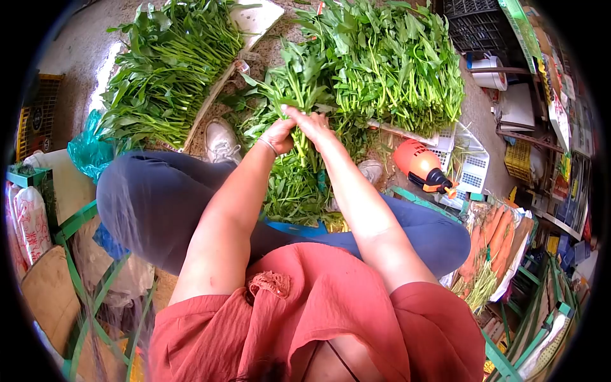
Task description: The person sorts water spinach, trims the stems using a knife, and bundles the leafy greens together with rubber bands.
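Note:
A bunch of leafy greens with long stems, which looks like water spinach [299,89], stands between my hands in front of my knees. My left hand [279,136], with a bracelet at the wrist, is closed round the left side of its stems. On the other side my right hand [312,127] presses and curls against the same bunch; some of its fingers are hidden by leaves. Below both hands lies a heap of loose greens [289,194] between my legs. A big pile of greens [388,70] lies just beyond, to the right.
Another pile of greens [175,70] lies at the left on a white board [258,22]. An orange spray bottle [412,158] lies by a white plastic basket [474,165]. Carrots [490,239] are at my right, a teal plastic bag [92,149] at my left.

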The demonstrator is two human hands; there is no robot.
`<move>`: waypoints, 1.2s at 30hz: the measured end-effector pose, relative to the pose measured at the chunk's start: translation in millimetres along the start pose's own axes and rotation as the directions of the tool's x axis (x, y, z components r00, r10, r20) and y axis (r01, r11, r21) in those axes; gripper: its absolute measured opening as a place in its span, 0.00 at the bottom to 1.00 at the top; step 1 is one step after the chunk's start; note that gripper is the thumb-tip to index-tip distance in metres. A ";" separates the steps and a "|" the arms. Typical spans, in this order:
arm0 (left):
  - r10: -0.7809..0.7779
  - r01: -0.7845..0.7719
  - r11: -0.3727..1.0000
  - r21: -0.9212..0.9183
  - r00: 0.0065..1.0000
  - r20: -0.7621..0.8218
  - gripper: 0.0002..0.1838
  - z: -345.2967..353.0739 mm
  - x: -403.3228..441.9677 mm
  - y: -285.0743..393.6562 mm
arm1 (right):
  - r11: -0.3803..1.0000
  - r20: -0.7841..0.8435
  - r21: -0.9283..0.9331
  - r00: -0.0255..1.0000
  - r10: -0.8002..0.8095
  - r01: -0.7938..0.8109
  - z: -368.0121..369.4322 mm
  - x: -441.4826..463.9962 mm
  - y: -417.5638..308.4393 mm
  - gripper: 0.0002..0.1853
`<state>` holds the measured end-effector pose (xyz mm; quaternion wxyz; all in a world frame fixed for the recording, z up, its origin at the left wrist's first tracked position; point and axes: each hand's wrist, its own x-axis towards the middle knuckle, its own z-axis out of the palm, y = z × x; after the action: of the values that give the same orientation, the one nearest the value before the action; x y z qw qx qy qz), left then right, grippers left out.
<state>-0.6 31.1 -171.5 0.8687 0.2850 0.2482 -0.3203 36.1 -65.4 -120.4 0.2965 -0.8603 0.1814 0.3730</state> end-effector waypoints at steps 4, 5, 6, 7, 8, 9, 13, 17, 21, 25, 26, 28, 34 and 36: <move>-0.024 0.022 0.997 0.077 0.999 0.032 0.15 -29.8 7.5 -0.7 | 0.900 0.416 -0.276 0.886 -0.206 0.338 -18.2 6.7 -3.0 0.42; -0.142 0.157 0.986 -0.064 0.970 0.198 0.14 -35.0 4.5 2.5 | 0.935 0.441 -0.221 0.884 -0.157 0.276 -35.6 11.4 -1.0 0.39; -0.085 0.088 0.991 -0.104 0.996 0.027 0.13 -18.6 -7.4 4.2 | 0.963 0.471 -0.168 0.875 -0.110 0.211 -54.4 10.1 -8.1 0.35; -0.068 0.078 0.986 -0.150 0.995 0.073 0.13 -20.6 -7.7 6.6 | 0.994 0.290 -0.087 0.956 -0.034 0.062 -63.6 19.7 -12.3 0.29; -0.052 0.075 0.977 -0.198 0.992 0.117 0.12 -23.4 -8.6 7.8 | 0.997 0.110 0.022 0.991 0.074 -0.077 -70.1 31.4 -17.0 0.23; -0.035 0.079 0.959 -0.272 0.986 0.162 0.12 -24.8 -11.4 10.8 | 0.986 -0.063 0.166 0.998 -0.010 0.021 -71.7 49.7 -12.6 0.18; 0.165 -0.038 0.825 -0.564 0.970 0.177 0.14 -23.8 -10.2 19.9 | 0.875 -0.459 0.305 0.863 -0.210 0.375 -52.3 121.6 -13.9 0.11; 0.269 -0.078 0.676 -0.733 0.952 0.146 0.17 -20.1 -2.4 30.3 | 0.977 -0.547 -0.175 0.813 -0.197 0.120 -50.8 136.4 -46.9 0.14; 0.233 -0.102 0.751 -0.652 0.965 0.118 0.14 -15.6 3.0 31.1 | 0.992 -0.477 -0.125 0.876 -0.071 0.012 -61.5 142.8 -53.2 0.13; 0.169 -0.196 0.791 -0.579 0.980 -0.101 0.06 -16.7 9.4 25.3 | 0.977 -0.566 0.022 0.808 -0.163 0.213 -76.8 127.2 -40.0 0.09; 0.173 -0.216 0.803 -0.555 0.976 -0.129 0.06 -15.3 9.1 23.8 | 0.917 -0.620 0.186 0.766 -0.169 0.353 -76.4 110.5 -35.8 0.08; 0.212 -0.224 0.828 -0.514 0.974 -0.082 0.07 -16.6 12.8 20.0 | 0.856 -0.598 0.272 0.774 -0.209 0.440 -75.2 68.3 -25.6 0.07; 0.118 -0.059 0.849 -0.524 0.990 0.080 0.09 -8.7 12.6 14.5 | 0.878 -0.217 0.103 0.872 -0.439 0.468 -18.3 6.9 30.4 0.10; 0.098 -0.016 0.859 -0.511 0.986 0.132 0.12 -9.6 13.1 11.3 | 0.910 -0.050 0.218 0.935 -0.352 0.354 -13.6 21.3 39.5 0.10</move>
<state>13.7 39.1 -182.6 0.9386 0.0276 0.2477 -0.2386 36.3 -106.2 -143.8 0.4529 -0.8417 0.0652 0.2866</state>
